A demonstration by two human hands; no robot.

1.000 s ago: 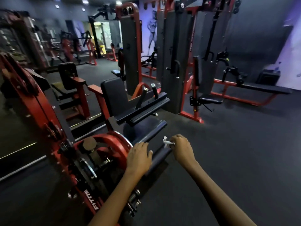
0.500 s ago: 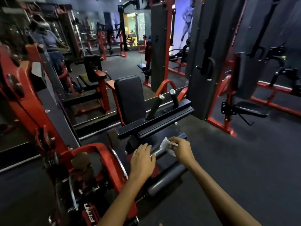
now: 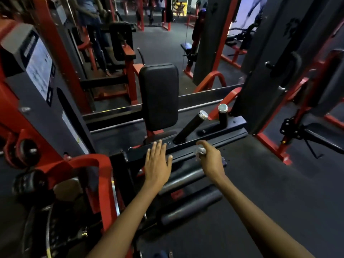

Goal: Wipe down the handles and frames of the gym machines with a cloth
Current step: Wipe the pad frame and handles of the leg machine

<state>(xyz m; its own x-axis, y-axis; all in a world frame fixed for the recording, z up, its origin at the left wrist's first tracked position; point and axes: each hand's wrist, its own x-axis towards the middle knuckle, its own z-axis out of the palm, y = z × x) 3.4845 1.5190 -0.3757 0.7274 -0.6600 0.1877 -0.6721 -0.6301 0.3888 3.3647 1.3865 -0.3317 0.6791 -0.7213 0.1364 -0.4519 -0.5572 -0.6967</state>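
Observation:
A red and black leg machine stands in front of me, with an upright black back pad [image 3: 158, 96] and a black seat bar [image 3: 188, 146] across its front. Two black handles with silver caps rise from the bar, one [image 3: 190, 126] leaning left and one [image 3: 222, 114] farther right. My left hand [image 3: 158, 162] lies flat with straight fingers on the bar's left part. My right hand [image 3: 212, 161] grips a small crumpled white cloth [image 3: 199, 151] and holds it against the bar just below the leaning handle.
Black foam rollers [image 3: 191, 205] lie below my hands. A grey weight-stack shroud with a label [image 3: 40, 71] and red frame [image 3: 91, 164] stand at left. A dark cable tower [image 3: 270, 71] with red base is at right. People stand far back. Dark rubber floor [image 3: 279, 192] spreads right.
I have moved closer and both hands have risen from the lower roller to the seat bar. The right hand carried the cloth up toward the leaning handle.

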